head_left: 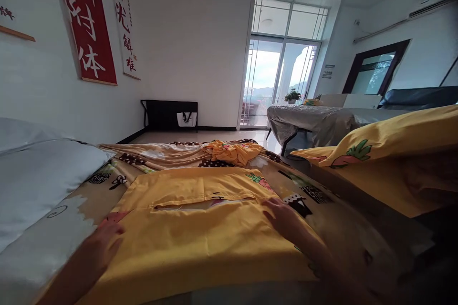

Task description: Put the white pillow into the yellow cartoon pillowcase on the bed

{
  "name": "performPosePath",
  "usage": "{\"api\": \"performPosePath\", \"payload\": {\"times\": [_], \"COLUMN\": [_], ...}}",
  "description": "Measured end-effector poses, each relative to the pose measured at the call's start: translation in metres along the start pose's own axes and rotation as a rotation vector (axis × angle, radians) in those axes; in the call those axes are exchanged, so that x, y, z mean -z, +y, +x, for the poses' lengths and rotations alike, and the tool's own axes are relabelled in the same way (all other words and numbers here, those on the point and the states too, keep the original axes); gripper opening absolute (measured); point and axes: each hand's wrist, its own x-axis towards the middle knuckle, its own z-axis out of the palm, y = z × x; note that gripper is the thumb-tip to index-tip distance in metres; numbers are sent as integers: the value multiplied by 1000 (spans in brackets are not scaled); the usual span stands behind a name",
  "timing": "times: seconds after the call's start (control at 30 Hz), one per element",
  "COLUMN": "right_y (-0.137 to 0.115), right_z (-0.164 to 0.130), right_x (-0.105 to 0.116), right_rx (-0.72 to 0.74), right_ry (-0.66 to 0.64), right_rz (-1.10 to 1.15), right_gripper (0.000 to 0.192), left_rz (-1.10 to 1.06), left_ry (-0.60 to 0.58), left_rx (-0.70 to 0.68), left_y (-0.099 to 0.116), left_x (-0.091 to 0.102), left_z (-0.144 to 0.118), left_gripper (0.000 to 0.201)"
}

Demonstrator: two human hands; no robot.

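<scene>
A yellow pillowcase (200, 233) with a slit opening across its middle lies flat on the bed in front of me. My left hand (103, 243) rests palm down on its left edge, fingers apart. On the right side of the pillowcase my right hand (282, 214) presses flat, fingers spread toward the opening. Neither hand grips anything.
A patterned beige bedsheet (150, 157) covers the bed, with a crumpled yellow cloth (232, 150) at its far end. A white pillow (39, 176) lies at the left. A yellow pillow (393, 152) with a carrot print sits at the right. A covered table (315, 121) stands beyond.
</scene>
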Motion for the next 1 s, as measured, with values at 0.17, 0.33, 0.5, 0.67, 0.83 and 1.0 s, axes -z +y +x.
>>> {"api": "performPosePath", "payload": {"times": [0.17, 0.33, 0.5, 0.67, 0.83, 1.0], "right_y": [-84, -105, -97, -98, -126, -121], "right_z": [62, 87, 102, 111, 69, 8], "right_x": [-70, -119, -131, -135, -136, -121], "right_rx": [382, 320, 290, 258, 290, 487], "right_ry": [-249, -262, -246, -173, -72, -211], "right_rz": [39, -52, -99, -178, -162, 5], "right_gripper": [31, 20, 10, 22, 42, 54], "left_rz": [-73, 43, 98, 159, 208, 123], "left_ry": [-378, -478, -390, -169, -117, -224], "left_rx": [-224, -287, -233, -94, -213, -469], "left_y": [76, 91, 70, 69, 101, 78], "left_x": [-54, -103, -127, -135, -138, -137], "left_z": [78, 109, 113, 113, 87, 30], "left_gripper": [37, 28, 21, 32, 57, 50]}}
